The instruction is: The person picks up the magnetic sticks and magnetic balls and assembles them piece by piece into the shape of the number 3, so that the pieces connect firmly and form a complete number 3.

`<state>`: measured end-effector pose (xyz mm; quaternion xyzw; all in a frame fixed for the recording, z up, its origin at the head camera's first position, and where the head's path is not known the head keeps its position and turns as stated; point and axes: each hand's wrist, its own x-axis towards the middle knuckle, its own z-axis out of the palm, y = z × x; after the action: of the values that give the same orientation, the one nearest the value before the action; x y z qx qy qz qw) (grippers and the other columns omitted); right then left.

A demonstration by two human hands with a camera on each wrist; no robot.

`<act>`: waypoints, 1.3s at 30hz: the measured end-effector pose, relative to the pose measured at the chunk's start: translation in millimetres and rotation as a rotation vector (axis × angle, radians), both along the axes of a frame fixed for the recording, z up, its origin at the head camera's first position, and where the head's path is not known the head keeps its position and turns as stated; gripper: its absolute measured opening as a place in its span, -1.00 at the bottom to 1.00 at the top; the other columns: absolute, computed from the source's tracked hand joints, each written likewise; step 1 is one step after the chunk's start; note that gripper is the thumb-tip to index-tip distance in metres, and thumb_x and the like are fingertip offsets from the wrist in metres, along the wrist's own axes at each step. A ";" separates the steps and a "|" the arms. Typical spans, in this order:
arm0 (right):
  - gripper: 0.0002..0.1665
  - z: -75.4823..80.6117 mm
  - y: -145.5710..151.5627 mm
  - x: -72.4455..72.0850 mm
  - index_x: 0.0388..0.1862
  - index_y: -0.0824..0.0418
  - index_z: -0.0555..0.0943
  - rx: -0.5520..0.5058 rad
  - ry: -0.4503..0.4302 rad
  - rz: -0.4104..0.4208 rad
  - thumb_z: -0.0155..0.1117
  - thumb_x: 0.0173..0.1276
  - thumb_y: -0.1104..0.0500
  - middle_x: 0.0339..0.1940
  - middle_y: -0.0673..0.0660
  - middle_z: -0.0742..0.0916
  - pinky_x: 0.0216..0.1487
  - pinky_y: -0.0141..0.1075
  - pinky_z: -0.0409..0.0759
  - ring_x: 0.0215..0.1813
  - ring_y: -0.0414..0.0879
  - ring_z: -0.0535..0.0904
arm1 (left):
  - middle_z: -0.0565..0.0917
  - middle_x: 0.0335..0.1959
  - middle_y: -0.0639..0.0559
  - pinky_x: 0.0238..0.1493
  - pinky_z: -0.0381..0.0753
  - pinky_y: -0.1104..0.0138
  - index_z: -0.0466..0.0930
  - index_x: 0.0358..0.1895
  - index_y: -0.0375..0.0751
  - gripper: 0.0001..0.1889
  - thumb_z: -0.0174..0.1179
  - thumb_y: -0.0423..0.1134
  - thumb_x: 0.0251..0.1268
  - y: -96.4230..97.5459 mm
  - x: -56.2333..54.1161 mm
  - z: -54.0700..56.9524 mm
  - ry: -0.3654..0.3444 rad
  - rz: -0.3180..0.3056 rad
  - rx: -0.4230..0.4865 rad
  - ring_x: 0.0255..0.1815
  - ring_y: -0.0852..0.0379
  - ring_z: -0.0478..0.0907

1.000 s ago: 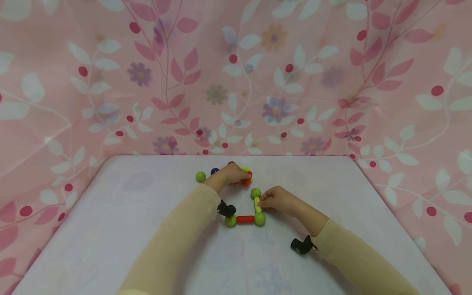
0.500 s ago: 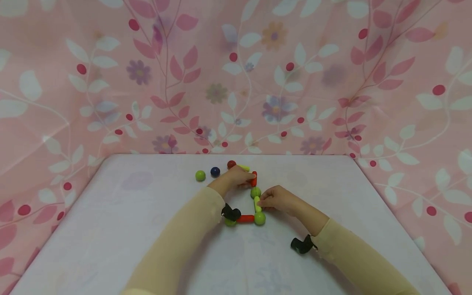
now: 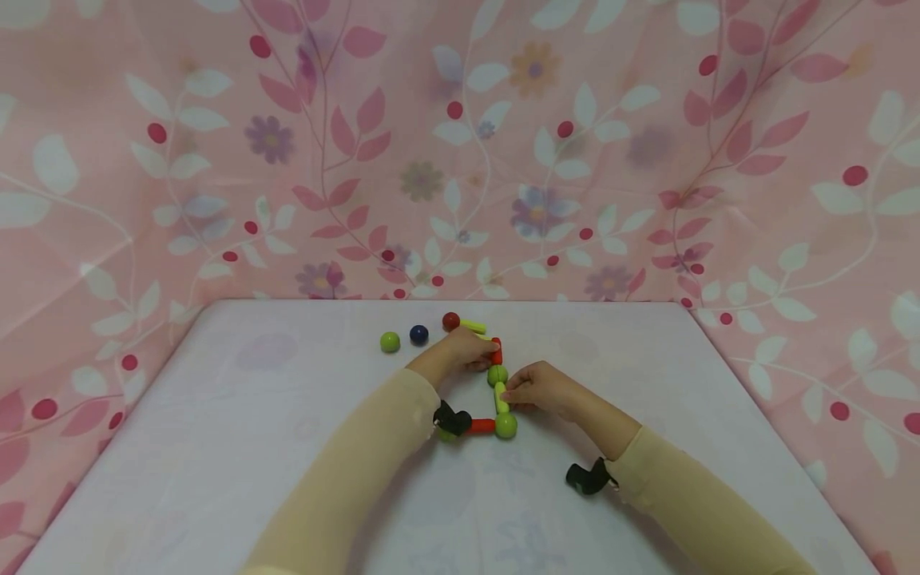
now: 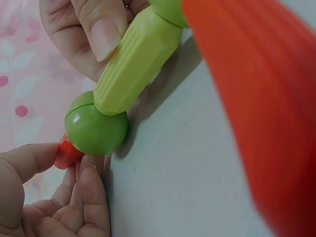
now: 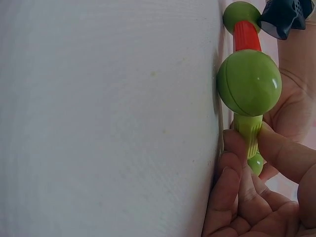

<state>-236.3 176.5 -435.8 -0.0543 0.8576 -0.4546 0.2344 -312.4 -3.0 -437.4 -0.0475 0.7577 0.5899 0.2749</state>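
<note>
The grip of the left hand (image 3: 467, 349) is closed down to a pinch, thumb and fingers on a short red plastic-looking rod (image 3: 497, 351). In the left wrist view the rod's end meets a glossy green grooved ball (image 3: 497, 375); how deeply it sits there cannot be told. The grip of the right hand (image 3: 542, 385) is likewise a narrow pinch, its thumb and fingers on either side of a ribbed yellow-green plastic-looking rod (image 3: 501, 398). This rod runs from the grooved ball to a glossy green corner ball (image 3: 506, 425), so the right hand probably steadies the chain against the left hand's push. Holding the red rod from its side seems to leave its end free to face the ball.

From the corner ball, a second red plastic-looking rod (image 3: 481, 426) leads to a green end ball (image 3: 447, 436), partly hidden behind the black wrist camera (image 3: 452, 418). The chain thus makes a bend on the pale, cloth-like tabletop (image 3: 647, 359), which bears its weight.

The loose pieces lie directly on the tabletop rather than in a container: a loose green ball (image 3: 390, 342), a dark blue ball (image 3: 419, 335), and a shiny red ball (image 3: 450, 321) at the end of a slim yellow-green rod (image 3: 472, 326). Whether those last two are joined cannot be told. Their place beyond the left hand likely keeps them within its reach.
</note>
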 end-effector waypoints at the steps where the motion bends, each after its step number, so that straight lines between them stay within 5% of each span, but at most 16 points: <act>1: -0.79 0.0 0.0 0.0 -0.17 0.36 0.71 0.000 0.000 0.002 0.41 0.34 0.21 -0.42 0.05 0.73 -0.24 -0.26 0.61 -0.34 -0.13 0.61 | 0.69 -0.36 -0.05 -0.35 0.61 0.47 0.59 0.01 -0.46 -0.70 0.26 -0.26 0.40 0.2 0.5 0.1 -0.002 0.005 0.001 -0.47 0.21 0.58; 26: -0.77 1.1 -3.7 1.2 -0.27 0.31 0.71 0.029 0.012 -0.008 0.44 0.32 0.13 -0.45 0.04 0.71 -0.28 -0.28 0.56 -0.34 -0.13 0.58 | 0.69 -0.34 -0.06 -0.37 0.63 0.49 0.59 0.01 -0.44 -0.72 0.28 -0.29 0.39 3.1 4.6 -5.9 -0.064 0.158 0.095 -0.51 0.26 0.59; 39: -0.69 3.1 0.5 -11.6 -0.05 0.35 0.66 0.002 -0.010 -0.070 0.37 0.38 0.13 -0.30 0.14 0.74 -0.20 -0.26 0.66 -0.28 -0.07 0.65 | 0.74 -0.35 -0.05 -0.38 0.62 0.49 0.64 -0.03 -0.41 -0.72 0.32 -0.25 0.35 0.2 4.0 -5.9 -0.089 0.153 0.080 -0.55 0.25 0.58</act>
<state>-247.9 177.0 -432.8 -0.0219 0.8584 -0.4617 0.2226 -308.4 -2.8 -443.4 -0.1203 0.7146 0.6364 0.2645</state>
